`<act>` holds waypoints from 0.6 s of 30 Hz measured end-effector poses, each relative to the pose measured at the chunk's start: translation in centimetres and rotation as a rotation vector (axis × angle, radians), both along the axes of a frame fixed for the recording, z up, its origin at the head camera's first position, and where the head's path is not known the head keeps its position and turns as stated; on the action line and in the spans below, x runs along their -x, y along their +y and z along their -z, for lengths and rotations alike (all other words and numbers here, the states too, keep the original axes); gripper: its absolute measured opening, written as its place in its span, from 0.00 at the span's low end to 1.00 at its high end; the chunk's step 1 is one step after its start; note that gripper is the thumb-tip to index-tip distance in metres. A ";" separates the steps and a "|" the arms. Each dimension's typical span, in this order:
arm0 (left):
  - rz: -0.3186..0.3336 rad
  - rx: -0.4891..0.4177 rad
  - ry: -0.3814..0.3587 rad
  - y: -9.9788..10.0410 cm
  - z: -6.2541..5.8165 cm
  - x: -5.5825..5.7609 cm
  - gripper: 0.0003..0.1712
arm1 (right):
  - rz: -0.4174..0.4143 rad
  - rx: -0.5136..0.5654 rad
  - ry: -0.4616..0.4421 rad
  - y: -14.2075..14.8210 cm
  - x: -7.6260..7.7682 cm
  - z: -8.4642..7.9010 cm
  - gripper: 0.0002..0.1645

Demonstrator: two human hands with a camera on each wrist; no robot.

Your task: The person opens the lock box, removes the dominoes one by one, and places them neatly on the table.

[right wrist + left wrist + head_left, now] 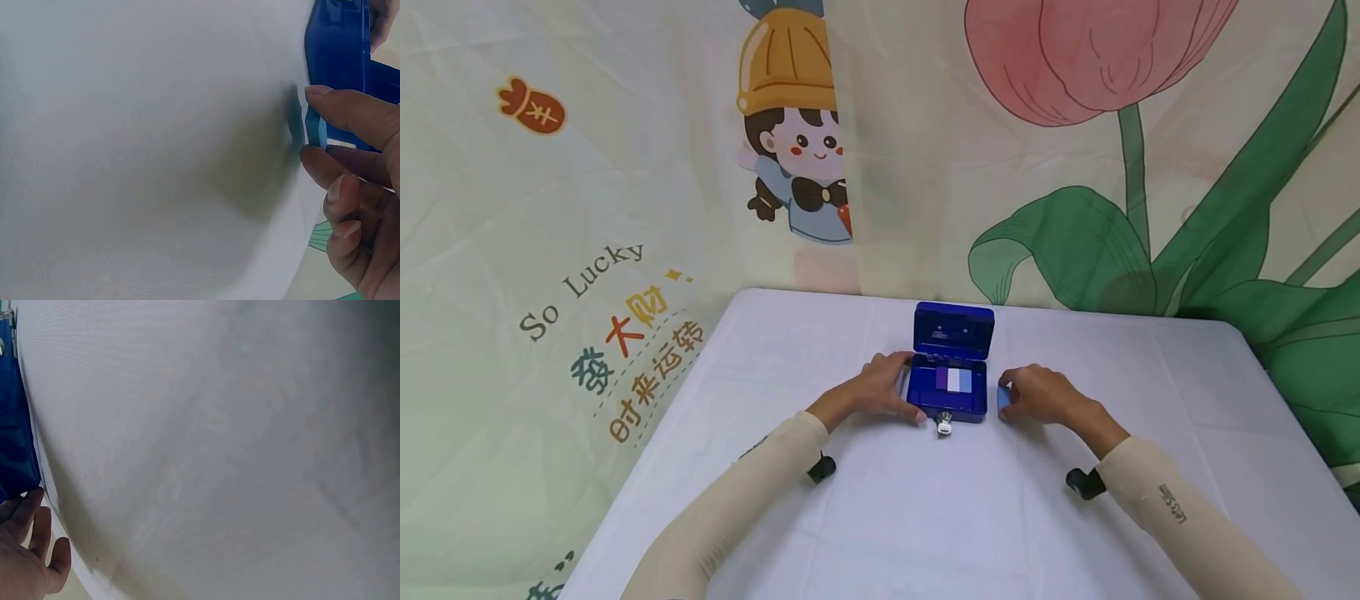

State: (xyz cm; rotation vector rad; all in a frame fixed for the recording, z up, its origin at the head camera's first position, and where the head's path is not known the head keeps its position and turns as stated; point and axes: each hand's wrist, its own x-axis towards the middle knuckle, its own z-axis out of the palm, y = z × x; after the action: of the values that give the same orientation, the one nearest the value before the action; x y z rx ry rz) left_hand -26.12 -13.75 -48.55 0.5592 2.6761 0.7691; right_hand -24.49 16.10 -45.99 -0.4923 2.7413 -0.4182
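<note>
A small blue metal cash box (947,408) stands on the table with its lid (953,330) raised toward the back. Purple, white and light blue flat pieces (953,380) lie side by side inside. A silver metal lock piece (943,425) hangs at its front. My left hand (880,387) spans the box's left side, thumb at the front corner and fingers at the back corner. Just right of the box, my right hand (1037,394) pinches a light blue flat piece (316,128) between thumb and index finger, on edge close over the cloth.
A white cloth covers the table (925,517). Behind it hangs a printed curtain (910,167) with a tulip and a cartoon figure. Black wrist cameras (1084,483) sit under both sleeved forearms.
</note>
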 end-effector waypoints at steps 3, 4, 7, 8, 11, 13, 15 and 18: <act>0.000 -0.001 0.003 0.0 0.0 0.0 0.69 | 0.002 -0.001 -0.005 0.0 0.0 0.1 0.32; 0.000 -0.001 0.003 0.0 0.0 0.1 0.69 | 0.003 -0.001 -0.009 0.1 0.1 0.2 0.32; -0.001 -0.004 0.001 0.0 0.1 0.1 0.69 | 0.007 -0.003 -0.026 0.0 0.1 0.3 0.32; 0.000 -0.004 0.001 0.0 0.1 0.0 0.69 | 0.009 -0.004 -0.031 0.0 0.1 0.4 0.33; 0.001 -0.007 0.002 0.0 0.1 0.0 0.69 | 0.010 -0.005 -0.039 0.0 0.2 0.5 0.33; 0.002 -0.007 0.003 -0.1 0.1 0.0 0.69 | 0.011 -0.006 -0.042 0.0 0.2 0.6 0.33; 0.004 -0.008 0.004 -0.1 0.1 0.0 0.69 | 0.013 -0.008 -0.045 0.0 0.3 0.6 0.33; 0.003 -0.014 0.001 -0.1 0.1 0.0 0.69 | 0.020 -0.014 -0.050 -0.1 0.3 0.6 0.34</act>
State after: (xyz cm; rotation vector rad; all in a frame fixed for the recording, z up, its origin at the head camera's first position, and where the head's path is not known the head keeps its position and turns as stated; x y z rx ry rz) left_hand -26.12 -13.85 -48.64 0.5669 2.6724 0.7874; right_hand -24.79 16.04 -46.60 -0.4459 2.7013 -0.4103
